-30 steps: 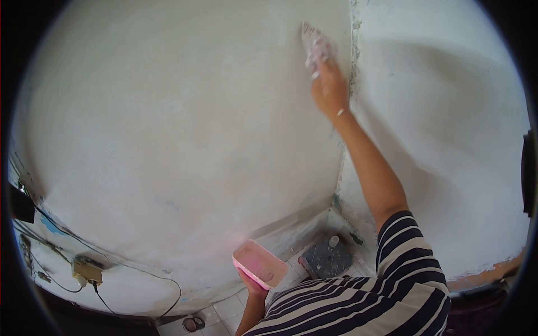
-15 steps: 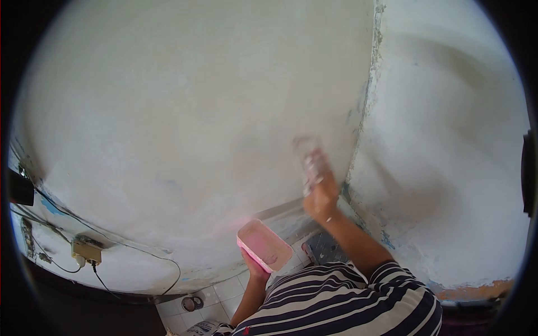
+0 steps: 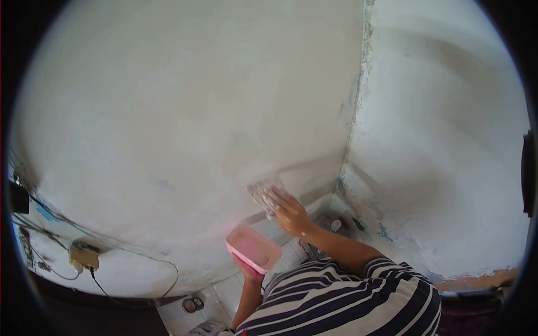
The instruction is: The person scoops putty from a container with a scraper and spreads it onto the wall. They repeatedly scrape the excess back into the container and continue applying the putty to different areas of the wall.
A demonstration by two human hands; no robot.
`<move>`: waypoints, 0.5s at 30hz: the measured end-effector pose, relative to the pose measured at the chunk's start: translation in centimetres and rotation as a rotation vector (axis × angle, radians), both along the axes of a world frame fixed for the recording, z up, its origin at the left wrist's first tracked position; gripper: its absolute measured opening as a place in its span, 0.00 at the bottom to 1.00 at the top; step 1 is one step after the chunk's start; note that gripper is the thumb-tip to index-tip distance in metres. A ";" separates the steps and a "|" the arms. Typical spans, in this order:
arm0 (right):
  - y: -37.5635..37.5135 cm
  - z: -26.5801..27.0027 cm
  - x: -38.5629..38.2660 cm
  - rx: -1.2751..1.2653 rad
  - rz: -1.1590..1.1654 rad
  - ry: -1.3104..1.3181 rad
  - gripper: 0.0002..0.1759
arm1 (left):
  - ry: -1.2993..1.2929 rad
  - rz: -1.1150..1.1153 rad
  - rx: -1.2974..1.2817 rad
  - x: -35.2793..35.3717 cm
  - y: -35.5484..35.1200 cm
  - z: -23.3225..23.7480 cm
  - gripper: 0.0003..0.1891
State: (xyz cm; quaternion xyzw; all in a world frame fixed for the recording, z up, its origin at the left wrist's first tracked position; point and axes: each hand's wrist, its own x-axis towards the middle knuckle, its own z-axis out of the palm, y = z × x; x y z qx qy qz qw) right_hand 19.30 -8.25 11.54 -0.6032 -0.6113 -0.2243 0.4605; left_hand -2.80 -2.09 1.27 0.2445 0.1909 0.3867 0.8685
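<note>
My left hand (image 3: 248,268) holds a pink rectangular tub (image 3: 245,239) from below and its near side; pale putty smears line its inside. My right hand (image 3: 287,210), its fingers coated in white putty, grips a flat putty scraper (image 3: 258,191). The scraper's broad edge lies at the lower part of the wall (image 3: 185,123), above and slightly right of the tub. Part of the scraper is hidden by my fingers, and its outline is slightly blurred.
A second wall (image 3: 437,140) meets the first at a rough, flaking corner on the right. At lower left hang cables and a socket box (image 3: 84,256). A round roll-like object (image 3: 192,304) lies on the tiled floor (image 3: 224,294). A whitish cup-like object (image 3: 335,225) stands near the corner.
My right hand has swept down and left along the wall with the scraper, closer to the tub. The tub remains in my left hand; the view has shifted slightly.
</note>
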 end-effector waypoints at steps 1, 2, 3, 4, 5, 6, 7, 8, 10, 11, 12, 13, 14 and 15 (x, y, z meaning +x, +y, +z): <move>-1.1 0.4 0.7 -0.011 0.098 0.043 0.26 | 0.010 0.022 0.041 0.1 0.2 -0.1 0.39; -1.7 0.3 2.3 0.046 0.214 0.344 0.25 | 0.001 0.009 0.052 0.3 0.4 -0.2 0.39; -2.3 0.3 4.1 0.099 0.335 0.646 0.23 | -0.014 0.020 0.042 0.2 0.3 -0.2 0.38; -2.7 2.7 6.5 0.266 0.290 0.682 0.23 | -0.023 0.033 0.025 0.0 -0.1 -0.1 0.38; -3.3 7.0 9.5 0.429 0.244 0.719 0.22 | -0.024 0.019 0.038 -0.2 -0.5 0.2 0.37; -4.7 12.8 11.8 0.398 -0.261 0.178 0.21 | -0.020 0.016 0.030 -0.4 -0.6 0.1 0.37; -5.3 17.2 13.5 0.452 -0.428 0.090 0.22 | -0.022 -0.020 -0.026 -0.5 -0.2 -0.2 0.37; -5.3 19.3 16.1 0.495 -0.528 0.057 0.24 | -0.024 -0.055 -0.078 -0.5 0.1 -0.3 0.37; -4.1 22.7 20.0 0.563 -0.579 -0.023 0.27 | -0.003 -0.048 -0.028 -0.1 0.3 -0.4 0.38; -3.7 23.1 20.2 0.566 -0.581 -0.020 0.27 | 0.019 -0.041 0.020 0.1 0.4 -0.1 0.39; -3.1 23.3 20.1 0.391 -0.638 0.116 0.28 | 0.021 -0.044 0.021 0.3 0.3 0.1 0.39; -2.5 23.3 19.7 0.210 -0.691 0.250 0.29 | 0.027 -0.046 0.010 0.3 0.2 0.2 0.39; -1.6 22.4 18.5 0.208 -0.670 0.268 0.29 | 0.030 -0.048 0.000 0.4 0.2 0.4 0.38; -0.5 20.8 16.7 0.207 -0.647 0.283 0.29 | 0.025 -0.050 -0.001 0.5 0.1 0.5 0.38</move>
